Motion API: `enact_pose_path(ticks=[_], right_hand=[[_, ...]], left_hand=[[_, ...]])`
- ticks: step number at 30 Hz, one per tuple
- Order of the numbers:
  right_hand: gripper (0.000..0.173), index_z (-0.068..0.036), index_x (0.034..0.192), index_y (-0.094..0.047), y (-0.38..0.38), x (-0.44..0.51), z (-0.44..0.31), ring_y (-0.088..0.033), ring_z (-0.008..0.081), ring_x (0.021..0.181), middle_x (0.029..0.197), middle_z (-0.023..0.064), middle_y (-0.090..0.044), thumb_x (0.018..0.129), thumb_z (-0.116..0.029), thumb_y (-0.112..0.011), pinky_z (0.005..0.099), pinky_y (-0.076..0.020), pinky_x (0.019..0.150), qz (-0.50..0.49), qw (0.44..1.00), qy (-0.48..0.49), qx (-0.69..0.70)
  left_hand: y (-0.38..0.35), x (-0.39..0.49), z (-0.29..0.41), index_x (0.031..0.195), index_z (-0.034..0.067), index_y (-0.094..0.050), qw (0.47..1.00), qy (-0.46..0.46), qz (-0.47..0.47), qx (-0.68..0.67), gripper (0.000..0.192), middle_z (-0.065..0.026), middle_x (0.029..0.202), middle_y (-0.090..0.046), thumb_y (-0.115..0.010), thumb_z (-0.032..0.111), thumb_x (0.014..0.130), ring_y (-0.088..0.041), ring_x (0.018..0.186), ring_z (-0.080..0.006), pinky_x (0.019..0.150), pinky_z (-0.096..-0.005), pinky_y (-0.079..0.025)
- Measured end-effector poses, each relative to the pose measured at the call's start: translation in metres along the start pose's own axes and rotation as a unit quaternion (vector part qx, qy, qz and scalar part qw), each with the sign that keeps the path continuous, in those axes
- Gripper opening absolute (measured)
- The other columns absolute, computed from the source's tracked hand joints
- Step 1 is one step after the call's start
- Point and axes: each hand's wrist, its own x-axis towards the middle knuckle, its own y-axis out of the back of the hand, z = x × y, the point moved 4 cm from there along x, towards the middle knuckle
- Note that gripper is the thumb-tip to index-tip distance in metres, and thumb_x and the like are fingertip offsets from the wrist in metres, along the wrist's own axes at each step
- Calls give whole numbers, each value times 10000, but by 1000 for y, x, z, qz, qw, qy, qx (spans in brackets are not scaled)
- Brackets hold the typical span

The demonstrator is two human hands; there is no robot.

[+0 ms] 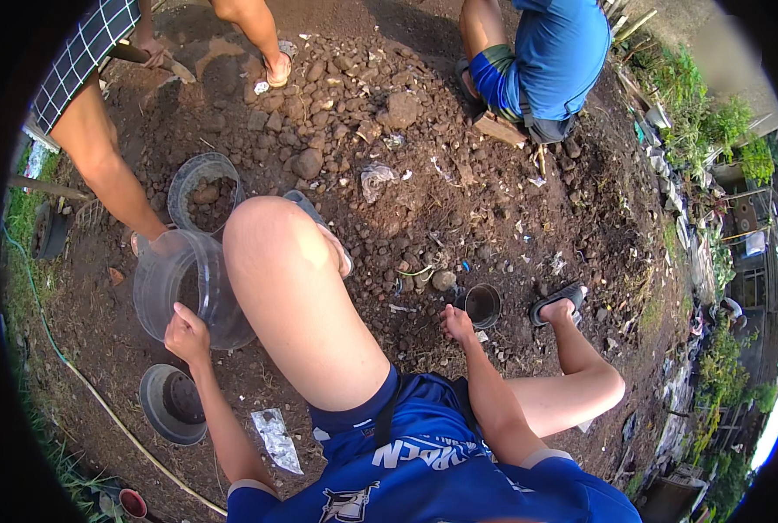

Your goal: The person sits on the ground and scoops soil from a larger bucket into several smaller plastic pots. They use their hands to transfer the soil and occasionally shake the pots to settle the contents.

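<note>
My left hand (pixel 189 335) grips the near rim of a large clear plastic tub (pixel 222 287), which stands tilted beside my raised knee. Dark soil seems to show through its wall. To the right, between my legs, my right hand (pixel 458 322) holds a small dark cup (pixel 483 306) by its near left side. The cup's mouth faces up, and its inside looks dark; its contents cannot be made out. Just beyond the tub stands a grey bucket (pixel 174 189) with stones and soil in it.
A heap of stones (pixel 336 91) lies ahead. One person (pixel 562 59) sits low at the far right; another person's leg (pixel 111 157) is by the tub, with a hand on a wooden handle (pixel 127 52). A grey pot (pixel 157 425) and a hose (pixel 127 428) lie left.
</note>
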Motion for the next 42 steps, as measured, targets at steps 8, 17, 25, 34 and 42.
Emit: enact_pose_path(ticks=[8,17,25,34,42], right_hand=[[520,9,1083,-658,-14,16,1,-566,129,574,747,74,-633,1103,-450,-414,280,-447,477,-18,1000,-5,-1],[545,-24,1076,-677,-12,18,9,-520,87,531,684,2,-572,1109,-484,-388,246,-464,479,-43,998,-1,38],[540,-15,1134,-652,-18,12,5,-549,117,561,729,26,-596,1101,-487,-390,264,-483,497,-50,998,-23,13],[510,-2,1144,-626,-26,14,-6,-538,126,563,734,38,-584,1106,-455,-396,268,-464,491,-59,998,-23,28],[512,-8,1154,-626,-27,16,-8,-532,115,556,730,43,-591,1104,-467,-404,260,-453,483,-71,996,-9,45]], left_hand=[[13,-21,18,539,61,-473,997,-72,-32,-17,442,-153,489,-484,-600,111,959,-490,412,-358,454,-467,-379],[33,-46,25,518,114,-491,984,-111,-126,-59,425,-83,485,-535,-688,155,893,-533,398,-276,436,-385,-423],[41,-44,42,517,89,-496,975,-129,-164,-82,448,-90,474,-507,-709,193,898,-530,408,-301,446,-395,-442],[-11,2,-37,820,11,-668,909,84,-408,-8,402,-225,773,-709,-646,377,986,-707,804,-431,734,-522,-550],[-86,12,-45,1124,3,-714,705,-22,-682,194,588,-162,994,-770,-644,563,960,-740,1016,-334,875,-451,-578]])
